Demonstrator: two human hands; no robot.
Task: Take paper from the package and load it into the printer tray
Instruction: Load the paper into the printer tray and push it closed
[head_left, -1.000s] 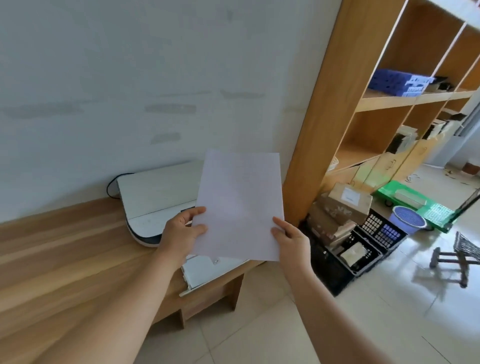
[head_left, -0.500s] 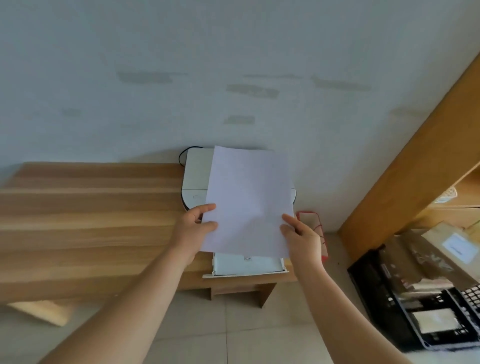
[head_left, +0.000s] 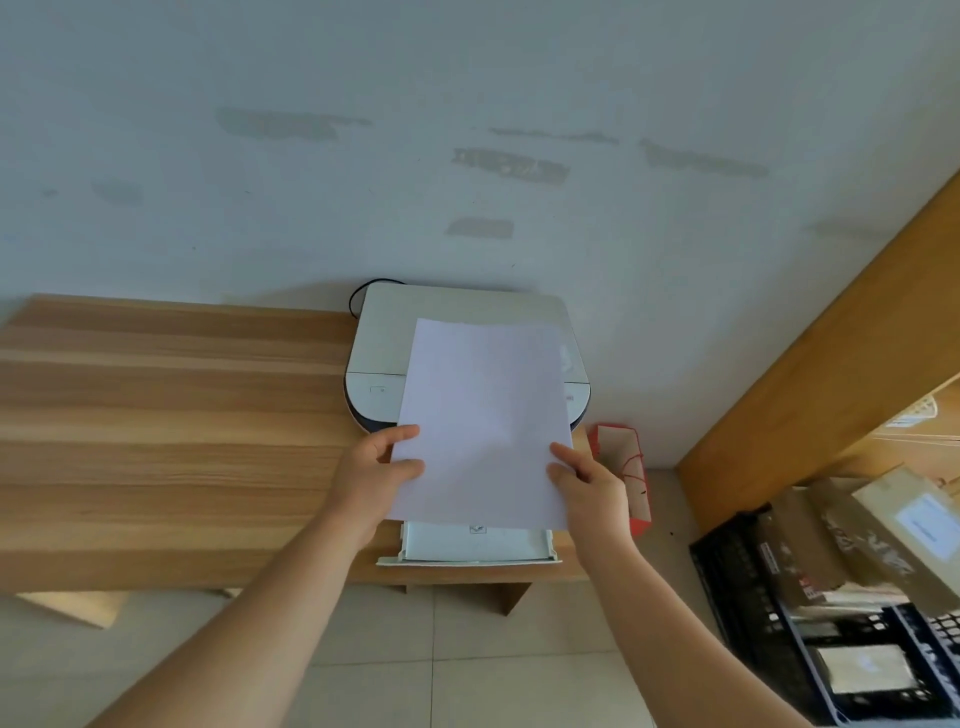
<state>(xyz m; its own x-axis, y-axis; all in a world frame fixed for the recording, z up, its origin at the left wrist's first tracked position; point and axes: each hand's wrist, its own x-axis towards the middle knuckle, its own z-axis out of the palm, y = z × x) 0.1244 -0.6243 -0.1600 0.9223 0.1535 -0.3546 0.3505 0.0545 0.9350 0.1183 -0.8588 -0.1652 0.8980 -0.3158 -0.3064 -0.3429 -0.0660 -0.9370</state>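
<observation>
A white sheet of paper (head_left: 485, 421) hangs over the white printer (head_left: 395, 332), held by both hands at its near corners. My left hand (head_left: 371, 470) pinches the left edge, and my right hand (head_left: 589, 480) pinches the right edge. The printer sits on a low wooden bench (head_left: 171, 426) against the wall. Its pulled-out tray (head_left: 478, 545) sticks out past the bench's front edge, just below the paper's near edge. The paper covers most of the printer's front. The paper package is not in view.
A red paper bag (head_left: 626, 473) stands right of the printer. A tall wooden shelf (head_left: 821, 364) rises at the right, with black crates (head_left: 769, 639) and cardboard boxes (head_left: 883, 530) on the tiled floor below. A black cable (head_left: 358, 293) loops behind the printer.
My view swung left from the shelf until the printer was centred. Both hands carried the sheet lower and nearer the printer, and its far end now lies flatter over the lid.
</observation>
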